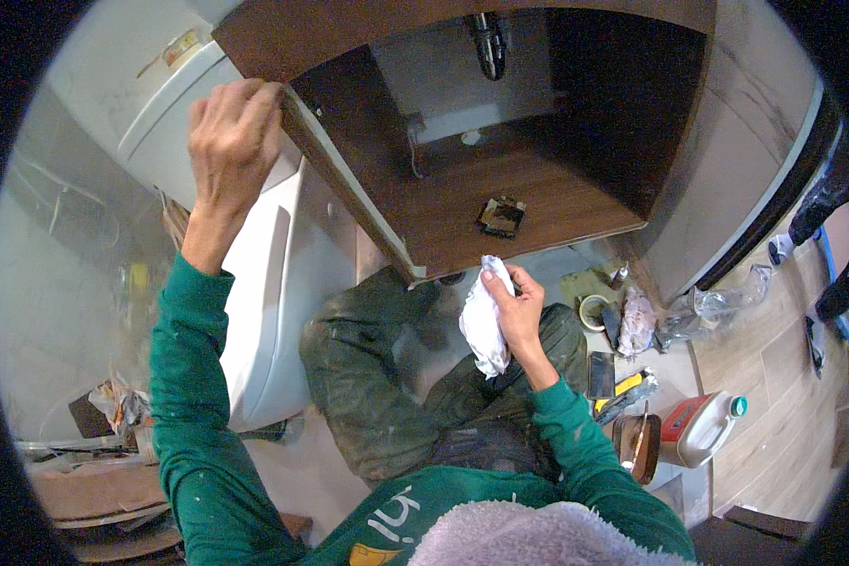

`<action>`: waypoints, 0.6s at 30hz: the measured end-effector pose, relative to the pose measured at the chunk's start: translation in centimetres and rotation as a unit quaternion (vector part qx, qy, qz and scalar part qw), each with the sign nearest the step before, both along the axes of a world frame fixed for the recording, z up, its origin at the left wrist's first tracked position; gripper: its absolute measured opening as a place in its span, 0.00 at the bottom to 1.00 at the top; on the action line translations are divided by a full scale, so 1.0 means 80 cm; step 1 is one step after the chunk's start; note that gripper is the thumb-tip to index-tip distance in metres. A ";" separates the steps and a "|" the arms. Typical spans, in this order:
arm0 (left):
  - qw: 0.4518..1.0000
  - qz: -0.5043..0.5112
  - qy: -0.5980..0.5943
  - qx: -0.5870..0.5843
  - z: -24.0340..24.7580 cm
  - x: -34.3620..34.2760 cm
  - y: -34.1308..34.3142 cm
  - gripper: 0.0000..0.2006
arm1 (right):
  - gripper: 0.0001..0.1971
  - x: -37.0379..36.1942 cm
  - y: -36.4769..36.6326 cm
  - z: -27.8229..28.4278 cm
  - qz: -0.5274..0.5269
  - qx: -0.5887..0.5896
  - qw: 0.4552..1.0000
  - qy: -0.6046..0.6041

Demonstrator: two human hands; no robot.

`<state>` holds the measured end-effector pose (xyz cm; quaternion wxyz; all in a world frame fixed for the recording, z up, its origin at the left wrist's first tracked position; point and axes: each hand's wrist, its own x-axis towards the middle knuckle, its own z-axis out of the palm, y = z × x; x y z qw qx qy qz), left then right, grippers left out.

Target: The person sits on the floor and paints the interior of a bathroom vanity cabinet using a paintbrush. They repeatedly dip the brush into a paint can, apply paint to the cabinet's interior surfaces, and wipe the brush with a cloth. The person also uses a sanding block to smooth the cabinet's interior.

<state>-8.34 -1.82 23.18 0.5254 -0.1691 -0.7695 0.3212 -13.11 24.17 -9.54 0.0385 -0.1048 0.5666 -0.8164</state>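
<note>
My left hand [234, 132] is raised at the upper left corner of a brown wooden cabinet [519, 179]. Its fingers are curled closed against the cabinet's pale left front edge [349, 184], and the fingertips are hidden. In front of the cabinet opening, above my bent knees, my right hand [524, 316] is closed around a crumpled white cloth [484, 321]. Inside the cabinet, on its floor, lies a small dark square piece [502, 217] with a tan patch. A dark drain pipe [487, 47] hangs at the back.
A white toilet [264, 311] stands close on the left. To my right lie a tape roll [592, 312], a dark phone-like slab [601, 375], a yellow-handled tool [629, 384], a brown tray [639, 443] and a red-labelled jug [698, 429]. Another person's foot [780, 248] shows far right.
</note>
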 end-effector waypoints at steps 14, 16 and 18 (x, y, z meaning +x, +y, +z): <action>0.993 0.113 0.021 -0.041 0.014 -0.011 0.022 0.06 | 0.11 0.002 -0.005 -0.014 0.001 0.006 1.000 -0.016; 0.992 0.107 0.036 -0.051 0.015 -0.017 0.024 0.07 | 0.10 0.003 -0.005 -0.015 0.001 0.004 1.000 -0.007; 0.991 0.110 0.041 -0.056 0.015 -0.024 0.024 0.08 | 0.10 0.002 -0.005 -0.016 0.000 0.008 1.000 -0.007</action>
